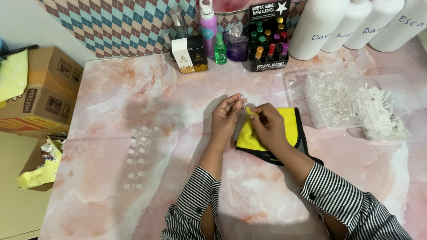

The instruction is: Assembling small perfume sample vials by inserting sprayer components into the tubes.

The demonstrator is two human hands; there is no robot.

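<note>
While the left hand (226,119) pinches a tiny clear vial (242,101) above the tabletop (111,89) and the right hand's (268,126) fingers wipe with the yellow cloth (289,126) — a slack pinch could drop it — it likely rolls away.

I take this for a small perfume-filling workspace, likely a home business. I see a pink marble-patterned table (133,89), big white refill bottles (318,29) along the back, a black display rack of small coloured vials (268,49), boxed and bottled perfumes (190,54), trays of tiny clear glass vials (331,100), and cardboard cartons (44,91) beside it.
</note>
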